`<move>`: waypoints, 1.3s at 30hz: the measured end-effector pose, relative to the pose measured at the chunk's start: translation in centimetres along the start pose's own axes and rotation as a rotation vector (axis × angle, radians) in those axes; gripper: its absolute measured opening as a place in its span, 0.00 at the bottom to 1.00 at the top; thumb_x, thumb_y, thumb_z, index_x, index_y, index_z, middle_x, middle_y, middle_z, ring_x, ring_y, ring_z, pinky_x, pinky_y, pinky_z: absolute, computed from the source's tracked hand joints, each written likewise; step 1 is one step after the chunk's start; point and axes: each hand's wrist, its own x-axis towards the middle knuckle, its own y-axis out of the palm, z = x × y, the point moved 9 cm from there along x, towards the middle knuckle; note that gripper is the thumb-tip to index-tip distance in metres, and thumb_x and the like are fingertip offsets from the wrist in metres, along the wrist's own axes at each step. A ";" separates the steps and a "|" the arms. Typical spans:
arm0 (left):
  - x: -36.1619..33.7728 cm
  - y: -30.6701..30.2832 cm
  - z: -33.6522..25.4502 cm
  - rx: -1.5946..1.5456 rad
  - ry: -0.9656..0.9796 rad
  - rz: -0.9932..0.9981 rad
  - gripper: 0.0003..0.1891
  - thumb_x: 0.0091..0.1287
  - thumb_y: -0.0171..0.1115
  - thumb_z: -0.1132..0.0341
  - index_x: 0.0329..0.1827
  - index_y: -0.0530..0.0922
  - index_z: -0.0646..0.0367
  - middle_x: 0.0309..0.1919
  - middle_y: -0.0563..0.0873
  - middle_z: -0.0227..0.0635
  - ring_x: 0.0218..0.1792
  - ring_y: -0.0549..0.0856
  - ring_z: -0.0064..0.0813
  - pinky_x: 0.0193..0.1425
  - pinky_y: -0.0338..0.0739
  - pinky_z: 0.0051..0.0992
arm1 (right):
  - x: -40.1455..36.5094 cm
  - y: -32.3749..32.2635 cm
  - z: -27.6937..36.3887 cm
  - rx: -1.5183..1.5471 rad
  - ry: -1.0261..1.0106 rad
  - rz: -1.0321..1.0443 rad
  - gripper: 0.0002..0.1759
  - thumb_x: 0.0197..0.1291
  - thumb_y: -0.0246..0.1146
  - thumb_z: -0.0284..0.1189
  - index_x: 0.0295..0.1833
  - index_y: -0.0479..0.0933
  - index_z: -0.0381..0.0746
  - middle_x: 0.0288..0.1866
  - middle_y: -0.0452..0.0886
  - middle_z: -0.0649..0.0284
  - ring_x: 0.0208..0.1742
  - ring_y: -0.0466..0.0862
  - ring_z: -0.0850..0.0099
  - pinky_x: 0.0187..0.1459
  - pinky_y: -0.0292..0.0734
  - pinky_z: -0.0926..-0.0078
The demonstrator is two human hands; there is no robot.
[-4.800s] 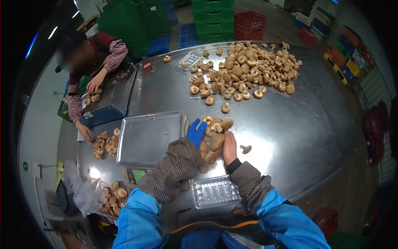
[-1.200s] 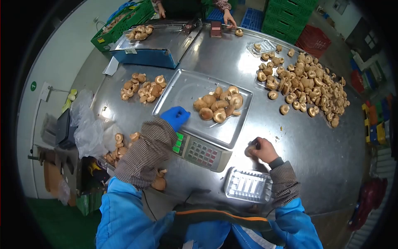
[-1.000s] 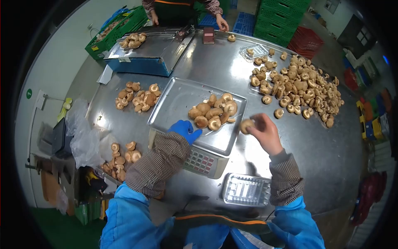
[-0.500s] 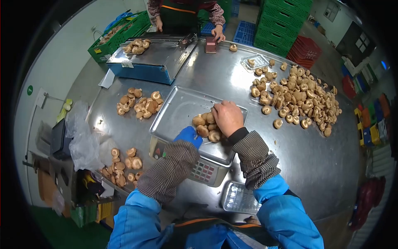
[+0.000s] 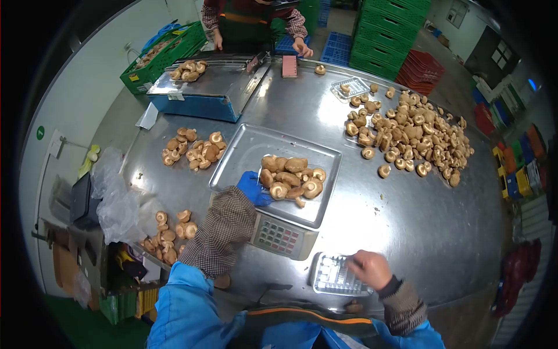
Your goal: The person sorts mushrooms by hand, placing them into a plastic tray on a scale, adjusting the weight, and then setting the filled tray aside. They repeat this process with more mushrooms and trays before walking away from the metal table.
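My left hand (image 5: pixel 254 189), in a blue glove, is at the left end of a pile of brown shiitake mushrooms (image 5: pixel 290 179) on the metal scale pan (image 5: pixel 325 157). Its fingers are closed on what looks like the edge of a clear tray under them, mostly hidden. Bare, my right hand (image 5: pixel 372 269) is over the right part of a clear plastic tray (image 5: pixel 334 276) near the table's front edge. Its fingers are bent together at that tray, their tips slightly blurred. The scale keypad (image 5: pixel 279 235) faces me.
A large mushroom heap (image 5: pixel 415 134) covers the table's right side. Smaller piles (image 5: pixel 203 152) lie left of the scale, near plastic bags (image 5: pixel 119 203). Opposite, a person (image 5: pixel 250 26) stands behind a blue-sided metal stand (image 5: pixel 197 104); green crates (image 5: pixel 386 38) are stacked behind.
My right hand has left the mushrooms on the scale and moved down to the clear tray in front. My left hand has shifted slightly left. The other person's hand has lifted off the reddish box.
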 end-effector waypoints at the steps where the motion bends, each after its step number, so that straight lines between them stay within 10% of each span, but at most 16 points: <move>1: -0.3 -0.2 0.0 -0.086 0.001 0.016 0.40 0.54 0.75 0.62 0.65 0.58 0.63 0.51 0.82 0.42 0.57 0.79 0.32 0.71 0.62 0.33 | -1.8 0.7 0.6 -0.006 -0.020 0.066 0.10 0.53 0.67 0.34 0.33 0.79 0.39 0.28 0.78 0.57 0.27 0.80 0.58 0.31 0.76 0.64; 4: -3.5 0.7 -3.9 -0.146 0.019 0.077 0.37 0.59 0.69 0.63 0.66 0.57 0.62 0.54 0.80 0.43 0.54 0.81 0.32 0.66 0.65 0.30 | -6.2 3.7 1.9 -0.162 -0.047 0.183 0.11 0.51 0.68 0.36 0.32 0.77 0.39 0.28 0.78 0.62 0.29 0.81 0.62 0.30 0.77 0.66; 7: -1.5 0.8 -2.9 0.510 0.448 0.236 0.30 0.67 0.60 0.69 0.67 0.54 0.61 0.55 0.76 0.50 0.47 0.85 0.37 0.51 0.83 0.27 | -7.5 5.2 3.2 -0.299 -0.093 0.190 0.07 0.52 0.63 0.31 0.31 0.75 0.39 0.32 0.77 0.64 0.35 0.80 0.66 0.30 0.78 0.68; 11: -6.6 -0.6 -10.0 0.766 0.502 -0.006 0.29 0.62 0.66 0.70 0.63 0.64 0.68 0.52 0.79 0.46 0.54 0.82 0.34 0.58 0.79 0.27 | -7.7 5.8 3.4 -0.335 -0.175 0.229 0.03 0.50 0.59 0.27 0.30 0.74 0.40 0.33 0.76 0.64 0.37 0.80 0.68 0.30 0.78 0.71; 15: -2.9 -6.3 -9.2 0.035 0.249 -0.082 0.22 0.61 0.68 0.65 0.58 0.76 0.64 0.58 0.77 0.47 0.60 0.77 0.37 0.68 0.70 0.31 | -7.8 5.8 3.1 -0.258 -0.190 0.269 0.05 0.52 0.57 0.26 0.35 0.75 0.39 0.35 0.77 0.63 0.37 0.80 0.65 0.36 0.79 0.68; 20: -2.2 -13.3 -14.5 0.918 0.048 -0.388 0.32 0.66 0.60 0.47 0.64 0.73 0.64 0.67 0.69 0.49 0.63 0.75 0.37 0.73 0.64 0.30 | -8.0 5.8 3.5 -0.254 -0.214 0.207 0.06 0.50 0.59 0.26 0.35 0.75 0.39 0.34 0.77 0.62 0.35 0.81 0.62 0.35 0.78 0.67; 24: 2.7 -19.4 -14.1 0.348 -0.068 -0.584 0.36 0.61 0.70 0.66 0.68 0.59 0.67 0.59 0.75 0.56 0.59 0.79 0.39 0.65 0.75 0.29 | -9.3 7.5 1.5 -0.250 -0.037 0.373 0.13 0.53 0.56 0.26 0.45 0.77 0.37 0.51 0.79 0.56 0.47 0.80 0.60 0.45 0.79 0.64; 29: 12.1 -23.4 -11.1 -1.055 0.140 -0.547 0.25 0.67 0.60 0.73 0.65 0.63 0.67 0.58 0.76 0.55 0.56 0.81 0.41 0.56 0.82 0.31 | -9.3 7.4 1.5 -0.288 -0.065 0.317 0.12 0.51 0.57 0.25 0.42 0.78 0.38 0.49 0.80 0.56 0.45 0.81 0.59 0.42 0.80 0.65; 37: 12.0 -20.2 -11.5 -1.130 0.062 -0.494 0.27 0.72 0.54 0.56 0.70 0.61 0.56 0.55 0.77 0.52 0.58 0.79 0.41 0.58 0.80 0.45 | -8.8 5.0 3.3 -0.363 -0.171 0.024 0.13 0.49 0.58 0.25 0.43 0.78 0.38 0.41 0.78 0.56 0.40 0.81 0.60 0.37 0.80 0.65; 39: 11.5 -15.9 -10.2 -1.108 -0.034 -0.511 0.20 0.71 0.55 0.52 0.57 0.73 0.57 0.38 0.83 0.41 0.39 0.84 0.33 0.44 0.83 0.39 | -7.6 2.7 4.2 -0.355 -0.110 -0.024 0.13 0.49 0.58 0.24 0.43 0.77 0.37 0.38 0.77 0.56 0.39 0.80 0.59 0.36 0.79 0.65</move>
